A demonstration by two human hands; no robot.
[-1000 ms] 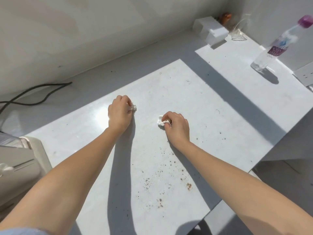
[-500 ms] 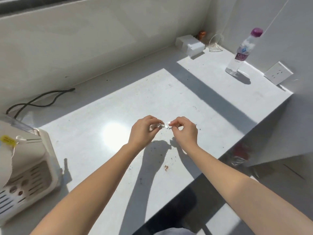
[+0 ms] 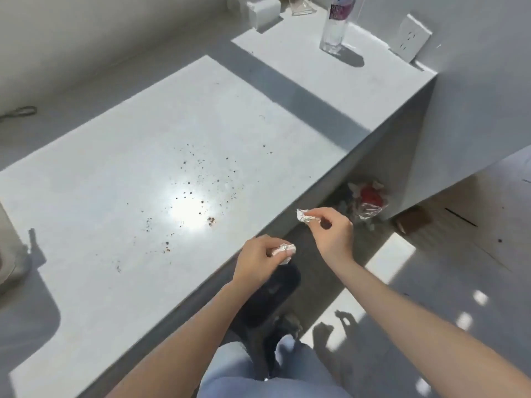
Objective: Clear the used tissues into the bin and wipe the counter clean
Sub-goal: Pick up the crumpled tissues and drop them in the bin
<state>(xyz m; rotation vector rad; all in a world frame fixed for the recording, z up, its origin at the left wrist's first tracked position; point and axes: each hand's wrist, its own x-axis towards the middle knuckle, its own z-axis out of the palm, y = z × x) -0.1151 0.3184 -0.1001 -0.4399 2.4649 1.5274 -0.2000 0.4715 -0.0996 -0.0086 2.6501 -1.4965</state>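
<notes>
Pinching tissues [image 3: 284, 250]; bin [image 3: 368, 211] holds red rubbish [image 3: 371, 196].

Hands: two, the left hand [image 3: 258, 261] and the right hand [image 3: 333, 234].
Crumpled tissues: two, the left tissue [image 3: 284, 249] and the right tissue [image 3: 303, 216], one gripped in each hand.
Desk [image 3: 115, 182]: one.
Clear bottle [image 3: 334, 27]: one, upright near the far right corner.
White box [image 3: 263, 12]: one, at the far edge.
Wall socket [image 3: 410, 37]: one, beyond the right edge.
Dark cable [image 3: 20, 112]: one, at the far left.
Brown crumbs [image 3: 211, 219]: too many to count, scattered mid-desk.
Rubbish heap [image 3: 367, 201]: one, on the floor below the right edge.
</notes>
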